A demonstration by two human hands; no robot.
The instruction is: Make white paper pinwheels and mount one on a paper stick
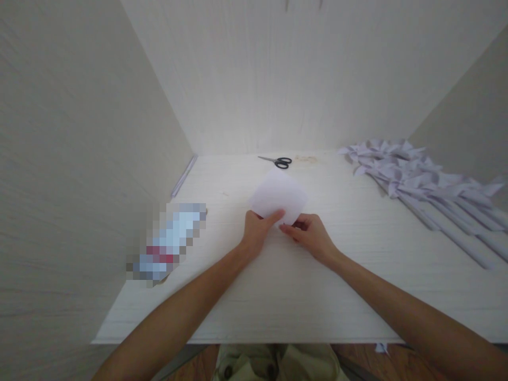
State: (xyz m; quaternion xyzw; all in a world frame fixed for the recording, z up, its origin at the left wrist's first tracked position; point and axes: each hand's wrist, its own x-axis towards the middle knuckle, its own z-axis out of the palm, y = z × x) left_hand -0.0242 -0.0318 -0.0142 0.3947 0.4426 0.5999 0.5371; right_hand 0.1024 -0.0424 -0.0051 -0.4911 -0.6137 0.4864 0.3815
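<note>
A white square of paper (279,191) is held up over the middle of the table, one corner pointing away from me. My left hand (257,227) grips its left and near side, thumb lying across the top and fingers hidden underneath. At the near right edge, my right hand (307,233) pinches the paper between thumb and fingers close to the near corner. Just beyond the paper lie scissors (281,161) with black handles, their blades pointing left.
Several white paper pinwheels (413,169) on rolled paper sticks (448,238) lie piled at the right. Thin white paper sticks (184,176) rest by the left wall. A blurred-out pale blue item (174,238) with a red band sits at the left. Walls enclose the table (254,296) on three sides.
</note>
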